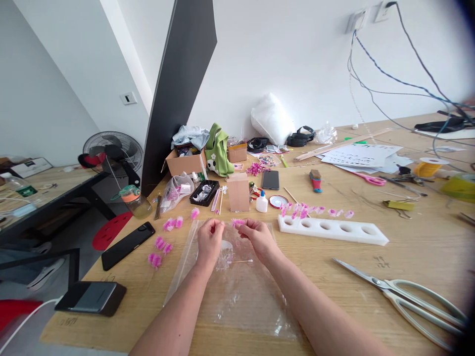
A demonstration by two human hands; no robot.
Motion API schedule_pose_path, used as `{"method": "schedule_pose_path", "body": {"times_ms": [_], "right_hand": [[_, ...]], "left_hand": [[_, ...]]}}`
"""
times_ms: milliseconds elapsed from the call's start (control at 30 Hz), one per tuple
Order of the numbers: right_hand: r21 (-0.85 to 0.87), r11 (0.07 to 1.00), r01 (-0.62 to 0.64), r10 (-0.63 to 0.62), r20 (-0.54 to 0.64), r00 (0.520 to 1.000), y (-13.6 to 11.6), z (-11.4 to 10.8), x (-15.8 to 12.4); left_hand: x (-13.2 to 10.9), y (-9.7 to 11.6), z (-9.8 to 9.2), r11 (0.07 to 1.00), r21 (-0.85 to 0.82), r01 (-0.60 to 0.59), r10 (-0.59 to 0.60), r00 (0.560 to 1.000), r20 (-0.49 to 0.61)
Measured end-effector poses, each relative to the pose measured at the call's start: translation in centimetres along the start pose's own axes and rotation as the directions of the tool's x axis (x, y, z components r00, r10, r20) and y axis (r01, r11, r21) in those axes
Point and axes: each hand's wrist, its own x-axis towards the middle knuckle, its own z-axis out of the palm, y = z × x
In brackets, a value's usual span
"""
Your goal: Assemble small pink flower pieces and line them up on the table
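A cluttered wooden worktop under a white wall: both hands meet over a clear plastic sheet, laid there apparently to catch scraps. The left hand and right hand pinch a fuzzy pink tuft between closed fingertips, possibly twisting it. More tufts lie scattered left; a white foam tray and steel scissors rest to the right.

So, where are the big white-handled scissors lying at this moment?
In the head view the scissors lie on the wooden table at the person's right, in front of the white foam block, apart from the right hand.
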Motion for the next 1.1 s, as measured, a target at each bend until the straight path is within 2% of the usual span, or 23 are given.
{"method": "schedule_pose_path", "body": {"times_ms": [67, 133, 233, 333, 733, 1100], "right_hand": [[-0.015, 1.000, 0.010, -0.009, 0.019, 1.000, 0.0, 0.1, -0.1], [-0.023, 1.000, 0.010, -0.009, 0.032, 0.999, -0.1, 0.2, -0.2], [-0.039, 0.999, 0.008, -0.007, 0.026, 1.000, -0.3, 0.3, -0.4], [-0.050, 0.999, 0.004, -0.002, 0.028, 1.000, -0.5, 0.4, -0.4], [-0.023, 1.000, 0.000, 0.001, 0.048, 0.999, 0.2, 0.1, -0.1], [-0.033, 0.999, 0.001, 0.001, 0.046, 0.999, 0.4, 0.1, 0.0]], "left_hand": [[0.2, 0.0, 0.1, 0.990, -0.105, 0.091, -0.090, 0.996, 0.012], [0.3, 0.3, 0.3, 0.962, -0.190, 0.197, -0.185, 0.980, 0.077], [0.0, 0.8, 0.4, 0.893, -0.268, 0.361, -0.313, 0.927, 0.204], [-0.1, 0.8, 0.5, 0.852, -0.300, 0.430, -0.369, 0.898, 0.240], [0.1, 0.2, 0.5, 0.842, -0.342, 0.417, -0.349, 0.905, 0.244], [0.1, -0.3, 0.5, 0.889, -0.277, 0.365, -0.315, 0.926, 0.208]]}}
